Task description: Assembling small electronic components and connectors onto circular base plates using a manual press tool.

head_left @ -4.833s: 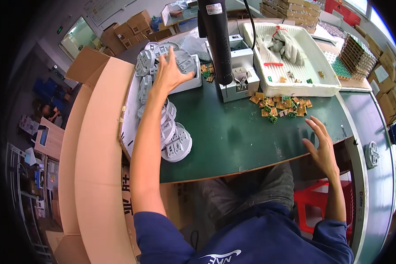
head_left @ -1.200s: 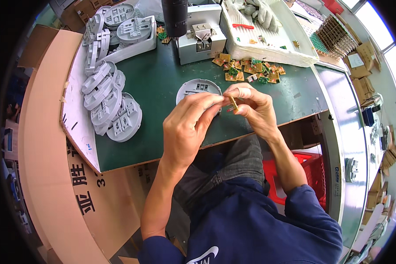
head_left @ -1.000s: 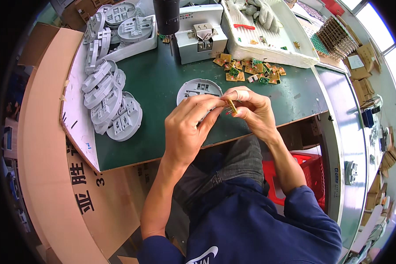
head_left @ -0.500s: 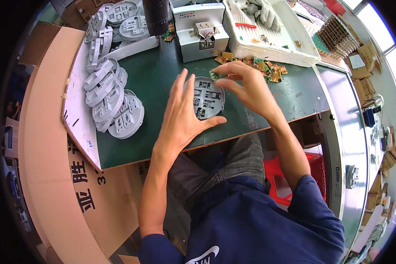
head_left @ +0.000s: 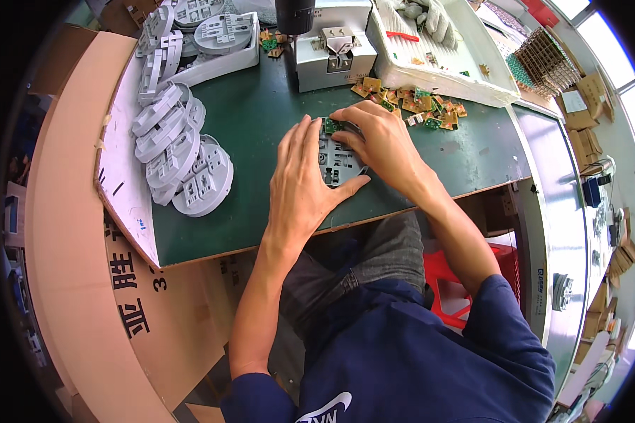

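Observation:
A round grey plastic housing (head_left: 342,166) with moulded slots lies on the green worktop in front of me. My left hand (head_left: 300,169) curves around its left rim, fingers along the far left side and thumb at the near edge. At the housing's far side, my right hand (head_left: 388,141) pinches a small green circuit board (head_left: 331,127) between thumb and fingers. The board is over the housing's slots; whether it is seated in them is hidden by the fingers. Beyond the right hand lies a loose pile of small circuit boards (head_left: 419,102).
Several grey housings (head_left: 204,180) are stacked at the left, with more in a white tray (head_left: 226,60) behind. A grey metal machine (head_left: 335,60) stands at the back. Right of it, a white foam tray (head_left: 458,77) holds gloves (head_left: 434,25) and a red-handled tool (head_left: 402,36).
My right hand has brought the circuit board down and left onto the far part of the housing. My left hand has drawn closer around the rim. The view has shifted slightly.

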### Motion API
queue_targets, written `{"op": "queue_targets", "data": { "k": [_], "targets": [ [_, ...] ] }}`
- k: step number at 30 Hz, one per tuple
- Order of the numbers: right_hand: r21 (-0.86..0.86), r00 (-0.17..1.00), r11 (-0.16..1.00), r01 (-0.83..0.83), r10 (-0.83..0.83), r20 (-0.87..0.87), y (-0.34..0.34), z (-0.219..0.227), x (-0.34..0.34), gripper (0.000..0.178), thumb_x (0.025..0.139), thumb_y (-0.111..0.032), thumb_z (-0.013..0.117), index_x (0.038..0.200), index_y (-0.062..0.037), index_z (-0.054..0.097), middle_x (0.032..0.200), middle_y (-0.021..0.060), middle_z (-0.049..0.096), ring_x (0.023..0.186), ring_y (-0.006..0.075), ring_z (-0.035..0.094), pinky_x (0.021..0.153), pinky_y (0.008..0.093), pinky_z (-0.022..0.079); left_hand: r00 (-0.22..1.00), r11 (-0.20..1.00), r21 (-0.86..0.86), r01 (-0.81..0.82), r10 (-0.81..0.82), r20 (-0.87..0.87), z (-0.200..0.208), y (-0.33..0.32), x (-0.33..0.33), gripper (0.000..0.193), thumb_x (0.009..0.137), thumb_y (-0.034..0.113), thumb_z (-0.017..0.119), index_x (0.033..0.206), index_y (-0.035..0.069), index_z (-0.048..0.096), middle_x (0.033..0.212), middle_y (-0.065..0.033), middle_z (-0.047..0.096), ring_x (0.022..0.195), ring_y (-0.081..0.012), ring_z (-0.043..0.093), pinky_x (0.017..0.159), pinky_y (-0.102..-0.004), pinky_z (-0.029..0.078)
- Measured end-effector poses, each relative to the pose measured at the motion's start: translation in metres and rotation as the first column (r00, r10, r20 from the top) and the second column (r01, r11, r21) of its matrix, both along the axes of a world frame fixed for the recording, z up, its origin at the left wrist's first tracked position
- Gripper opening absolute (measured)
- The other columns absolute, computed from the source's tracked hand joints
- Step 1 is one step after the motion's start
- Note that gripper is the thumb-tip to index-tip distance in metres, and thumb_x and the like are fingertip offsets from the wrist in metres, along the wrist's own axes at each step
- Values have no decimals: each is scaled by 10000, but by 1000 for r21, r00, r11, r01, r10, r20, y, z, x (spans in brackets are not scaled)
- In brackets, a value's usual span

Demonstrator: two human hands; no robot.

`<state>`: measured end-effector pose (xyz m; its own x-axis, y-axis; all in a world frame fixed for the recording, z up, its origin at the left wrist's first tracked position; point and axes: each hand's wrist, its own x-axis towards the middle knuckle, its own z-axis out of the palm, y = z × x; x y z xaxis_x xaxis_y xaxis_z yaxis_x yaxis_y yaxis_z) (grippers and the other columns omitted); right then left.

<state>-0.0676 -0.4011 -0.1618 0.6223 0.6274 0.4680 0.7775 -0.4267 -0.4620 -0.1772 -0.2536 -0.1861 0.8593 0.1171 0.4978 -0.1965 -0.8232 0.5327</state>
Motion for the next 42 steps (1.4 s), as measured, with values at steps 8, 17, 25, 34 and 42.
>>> {"op": "queue_targets", "data": {
  "k": [8, 17, 25, 34, 42],
  "targets": [
    [-63, 998, 998, 19, -22, -52, -1, 11, -4, 270, 900, -166, 756, 1131, -28, 734, 1072, 170, 711, 970, 376, 692, 835, 443, 560, 998, 998, 56, -22, 25, -53, 5, -2, -1, 912, 747, 485, 879, 1399, -63, 555, 1499, -240, 484, 1382, -387, 462, 1098, -477, 473],
    [-50, 998, 998, -41, 43, 55, -12, -3, -5, 232, 961, -119, 666, 1166, -23, 716, 1114, 175, 695, 1021, 381, 673, 874, 441, 561, 997, 995, 100, -13, 21, -80, 6, -4, -1, 899, 759, 474, 873, 1385, -91, 562, 1511, -215, 465, 1357, -371, 478, 1087, -464, 487],
    [-131, 989, 988, -78, 93, 111, -17, 4, -8, 294, 935, -112, 674, 1215, -27, 697, 1209, 183, 672, 1120, 359, 640, 959, 436, 530, 998, 996, 88, -18, 23, -60, 5, -5, -1, 887, 770, 490, 858, 1380, -83, 563, 1502, -212, 473, 1335, -377, 495, 1092, -460, 479],
    [732, 939, 667, -142, 326, -115, 82, 111, 53, 444, 1014, -330, 692, 1231, 38, 571, 942, 87, 654, 882, 128, 634, 760, 294, 539, 999, 998, 57, -21, 22, -27, 3, -4, -2, 869, 805, 515, 821, 1374, -89, 563, 1512, -230, 475, 1347, -377, 495, 1110, -457, 463],
    [630, 757, 718, -295, 578, -304, 93, 165, 59, 532, 977, -419, 723, 1222, 29, 570, 1041, 97, 631, 910, 158, 639, 866, 294, 574, 999, 994, 113, -3, 8, -43, 4, -8, 0, 871, 824, 528, 800, 1369, -107, 560, 1520, -237, 464, 1346, -385, 488, 1101, -459, 472]
  ]
}}
